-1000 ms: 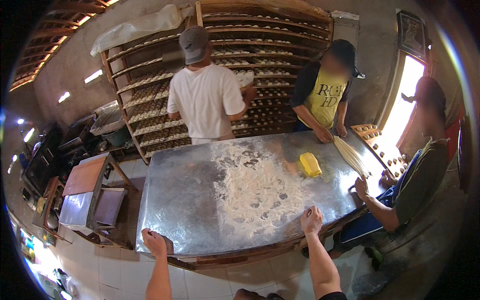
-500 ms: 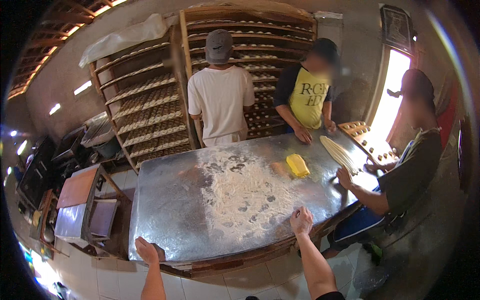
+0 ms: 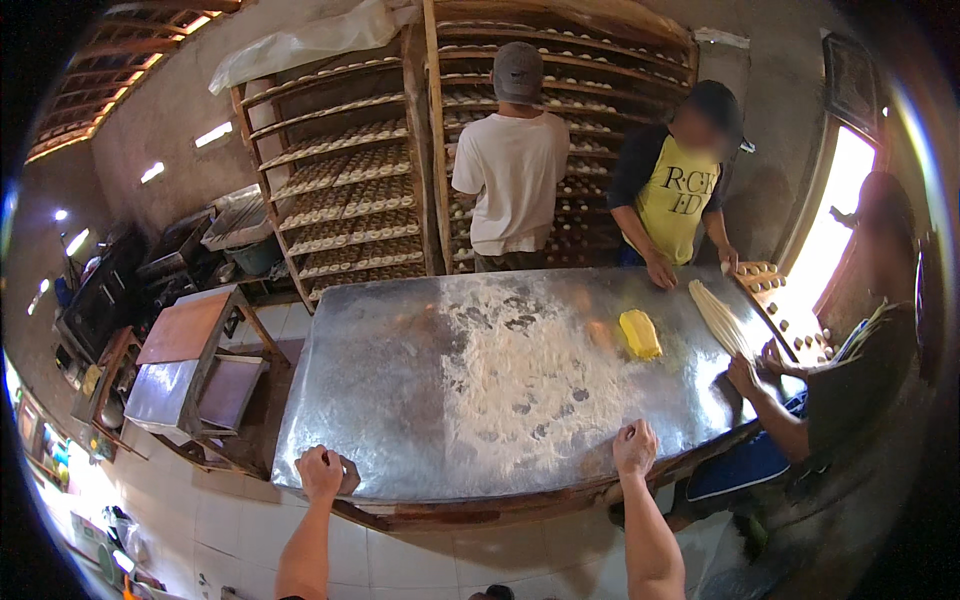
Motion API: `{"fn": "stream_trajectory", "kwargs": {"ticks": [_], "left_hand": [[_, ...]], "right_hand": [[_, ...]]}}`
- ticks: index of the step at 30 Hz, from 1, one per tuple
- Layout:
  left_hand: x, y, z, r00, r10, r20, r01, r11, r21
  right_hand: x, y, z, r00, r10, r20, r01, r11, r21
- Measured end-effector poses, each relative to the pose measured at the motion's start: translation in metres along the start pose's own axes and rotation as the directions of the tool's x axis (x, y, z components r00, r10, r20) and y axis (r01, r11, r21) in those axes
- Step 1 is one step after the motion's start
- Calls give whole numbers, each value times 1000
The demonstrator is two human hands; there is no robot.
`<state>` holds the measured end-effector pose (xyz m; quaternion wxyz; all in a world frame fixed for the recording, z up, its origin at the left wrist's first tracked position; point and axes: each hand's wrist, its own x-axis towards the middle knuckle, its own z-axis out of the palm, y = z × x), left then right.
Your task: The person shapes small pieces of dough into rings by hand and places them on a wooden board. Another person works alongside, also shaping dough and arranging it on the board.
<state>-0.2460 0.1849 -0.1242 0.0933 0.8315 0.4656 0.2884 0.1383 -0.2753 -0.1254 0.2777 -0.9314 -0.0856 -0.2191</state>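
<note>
Both of my hands are closed into fists by the near edge of a metal-topped table (image 3: 375, 390). My left hand (image 3: 320, 472) rests at the near left corner, with a dark reflection or shadow beside it. My right hand (image 3: 635, 447) rests on the metal close to the right border of a patch of white flour (image 3: 540, 385). I see nothing in either fist. Beyond the right hand lies a yellow, butter-like block (image 3: 640, 335). Farther right, a long pale strip of dough (image 3: 720, 318) lies by a co-worker's hands.
Two co-workers stand behind the table, one in a white shirt (image 3: 511, 180), one in a yellow shirt (image 3: 680, 200). Another person (image 3: 860, 380) works at the right side. Tall racks (image 3: 345, 180) hold trays of dough pieces. A small wooden stand (image 3: 180, 340) is at left; a tray (image 3: 785, 310) lies far right.
My view has turned left, so the scene sits farther right. Both fists stay on the table near its front edge. The yellow-shirted co-worker's hand has moved to the tray.
</note>
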Motion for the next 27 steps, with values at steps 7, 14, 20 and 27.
{"fn": "stream_trajectory", "kwargs": {"ticks": [7,14,20,27], "left_hand": [[0,5,0,998,-39,-42,38,999,-23],[-1,8,-3,997,-65,-51,67,997,47],[1,-40,41,998,-55,-9,52,978,-201],[59,-27,38,768,638,62,-612,701,366]], "right_hand": [[-1,2,5,1000,-1,-19,0,1000,-30],[1,3,8,999,-19,-48,17,999,-44],[-8,38,54,998,5,-57,-2,998,55],[-9,4,42,988,144,-49,-73,732,677]]}}
